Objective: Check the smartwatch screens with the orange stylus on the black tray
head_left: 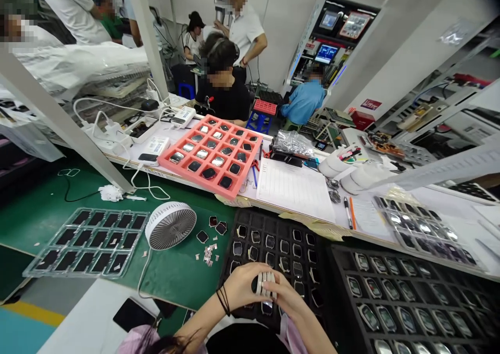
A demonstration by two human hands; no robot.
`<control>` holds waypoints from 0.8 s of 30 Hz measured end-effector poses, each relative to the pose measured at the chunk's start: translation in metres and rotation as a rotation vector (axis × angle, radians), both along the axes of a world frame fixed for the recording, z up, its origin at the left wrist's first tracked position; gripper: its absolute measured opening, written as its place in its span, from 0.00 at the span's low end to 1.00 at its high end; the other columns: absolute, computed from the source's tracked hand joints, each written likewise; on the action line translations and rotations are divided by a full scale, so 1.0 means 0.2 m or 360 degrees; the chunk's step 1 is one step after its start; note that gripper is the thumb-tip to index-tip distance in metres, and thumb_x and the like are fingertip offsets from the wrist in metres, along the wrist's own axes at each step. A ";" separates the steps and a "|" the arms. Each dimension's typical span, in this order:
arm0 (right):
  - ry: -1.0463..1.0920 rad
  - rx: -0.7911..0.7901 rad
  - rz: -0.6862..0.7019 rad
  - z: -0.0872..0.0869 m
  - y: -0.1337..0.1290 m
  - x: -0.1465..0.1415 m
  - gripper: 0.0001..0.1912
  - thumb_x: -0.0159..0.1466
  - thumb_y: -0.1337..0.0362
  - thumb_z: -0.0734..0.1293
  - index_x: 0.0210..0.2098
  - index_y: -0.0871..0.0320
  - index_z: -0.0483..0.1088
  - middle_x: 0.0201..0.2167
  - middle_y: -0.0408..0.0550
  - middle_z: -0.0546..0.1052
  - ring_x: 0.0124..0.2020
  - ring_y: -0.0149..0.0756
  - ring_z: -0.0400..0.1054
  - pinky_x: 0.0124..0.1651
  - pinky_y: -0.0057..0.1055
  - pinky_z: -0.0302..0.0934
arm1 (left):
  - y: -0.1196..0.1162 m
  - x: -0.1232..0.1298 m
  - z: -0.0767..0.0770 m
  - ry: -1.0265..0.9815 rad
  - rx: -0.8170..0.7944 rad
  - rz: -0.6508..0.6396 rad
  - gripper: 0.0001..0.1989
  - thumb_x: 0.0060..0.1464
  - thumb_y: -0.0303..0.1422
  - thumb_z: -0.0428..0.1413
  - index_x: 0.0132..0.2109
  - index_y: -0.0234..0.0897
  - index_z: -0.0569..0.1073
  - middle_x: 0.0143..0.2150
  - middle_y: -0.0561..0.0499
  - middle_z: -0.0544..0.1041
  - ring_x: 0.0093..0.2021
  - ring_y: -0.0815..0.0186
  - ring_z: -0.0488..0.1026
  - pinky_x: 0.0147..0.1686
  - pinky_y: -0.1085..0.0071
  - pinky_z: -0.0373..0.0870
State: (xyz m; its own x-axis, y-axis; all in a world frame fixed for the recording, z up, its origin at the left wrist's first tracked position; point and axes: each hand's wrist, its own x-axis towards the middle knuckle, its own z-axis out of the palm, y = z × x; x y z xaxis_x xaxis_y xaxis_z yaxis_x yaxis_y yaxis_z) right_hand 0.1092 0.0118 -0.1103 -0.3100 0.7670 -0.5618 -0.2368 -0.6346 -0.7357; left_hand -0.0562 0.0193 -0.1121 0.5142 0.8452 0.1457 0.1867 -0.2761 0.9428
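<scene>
Between my two hands is a short stack of smartwatch cases (pixel 266 284), light-edged and pressed together. My left hand (pixel 244 287), with dark bands at the wrist, wraps round the stack from the left. From the other side my right hand (pixel 288 295) grips it, fingers across its edges. Both hands are above a black foam tray (pixel 246 221) with rows of smartwatch cases in its pockets. Further cases (pixel 202 236) lie loose on the green mat, beside a scatter of small pale pieces (pixel 208 255).
A white fan (pixel 172 226) stands left, near a clear tray (pixel 74 247) of dark panels. A pink tray (pixel 209 156) of watch parts and a paper sheet (pixel 292 187) lie on the raised shelf. Right is another black tray (pixel 410 291). Several people sit or stand beyond.
</scene>
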 end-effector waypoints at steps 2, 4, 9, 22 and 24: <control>0.0020 -0.0030 -0.0038 0.00 0.00 0.03 0.21 0.42 0.58 0.78 0.34 0.58 0.75 0.31 0.51 0.77 0.36 0.47 0.73 0.37 0.37 0.64 | 0.01 -0.02 0.00 -0.0032 -0.0061 0.0112 0.26 0.43 0.40 0.66 0.50 0.42 0.71 0.49 0.45 0.76 0.50 0.55 0.73 0.52 0.61 0.68; 0.0049 -0.0074 -0.0097 0.00 0.01 0.06 0.22 0.43 0.58 0.78 0.37 0.57 0.75 0.35 0.52 0.78 0.38 0.49 0.74 0.41 0.41 0.66 | 0.01 -0.05 -0.02 -0.0114 -0.0236 0.0336 0.27 0.42 0.41 0.66 0.49 0.41 0.70 0.41 0.48 0.76 0.41 0.59 0.75 0.45 0.63 0.72; 0.0077 -0.0108 -0.0191 -0.01 0.01 0.09 0.21 0.44 0.60 0.79 0.37 0.56 0.76 0.38 0.54 0.79 0.40 0.49 0.75 0.50 0.47 0.64 | -0.03 -0.05 -0.11 -0.0583 -0.1140 0.0588 0.31 0.47 0.49 0.59 0.55 0.41 0.63 0.29 0.59 0.60 0.21 0.73 0.60 0.15 0.78 0.62; 0.0224 -0.0060 -0.0263 -0.03 -0.05 0.08 0.22 0.43 0.64 0.80 0.37 0.60 0.77 0.36 0.54 0.81 0.39 0.49 0.76 0.50 0.48 0.65 | -0.16 0.02 -0.16 -0.1498 -0.1639 0.0517 0.18 0.40 0.34 0.61 0.42 0.38 0.77 0.33 0.53 0.63 0.27 0.73 0.62 0.20 0.77 0.56; 0.0234 -0.0041 -0.0271 -0.03 -0.05 0.08 0.21 0.44 0.64 0.80 0.38 0.59 0.77 0.36 0.54 0.81 0.39 0.49 0.76 0.50 0.48 0.65 | -0.15 0.01 -0.16 -0.1496 -0.1615 0.0539 0.17 0.40 0.34 0.61 0.42 0.38 0.77 0.33 0.53 0.63 0.26 0.74 0.62 0.20 0.77 0.55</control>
